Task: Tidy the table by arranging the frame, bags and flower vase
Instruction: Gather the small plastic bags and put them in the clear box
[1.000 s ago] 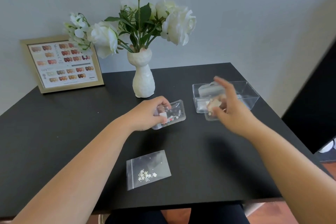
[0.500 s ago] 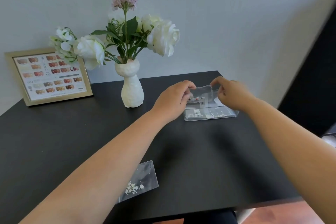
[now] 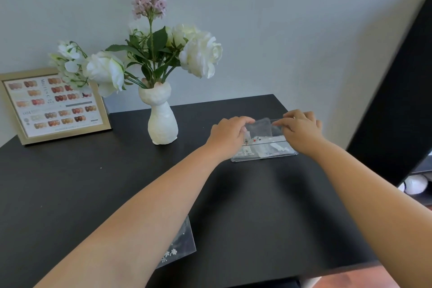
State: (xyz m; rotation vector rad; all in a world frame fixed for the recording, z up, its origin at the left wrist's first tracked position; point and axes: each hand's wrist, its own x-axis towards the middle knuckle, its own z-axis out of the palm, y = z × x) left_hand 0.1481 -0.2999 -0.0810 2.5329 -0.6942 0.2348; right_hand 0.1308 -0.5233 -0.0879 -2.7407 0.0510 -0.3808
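The chart in the frame [image 3: 55, 105] carries vertical lettering, too blurred to read.

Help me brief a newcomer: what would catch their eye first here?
The white vase of white roses and a lilac spray stands at the black table's back. A gold-framed nail colour chart leans left. Right, the left hand and right hand pinch a clear bag over a clear box.
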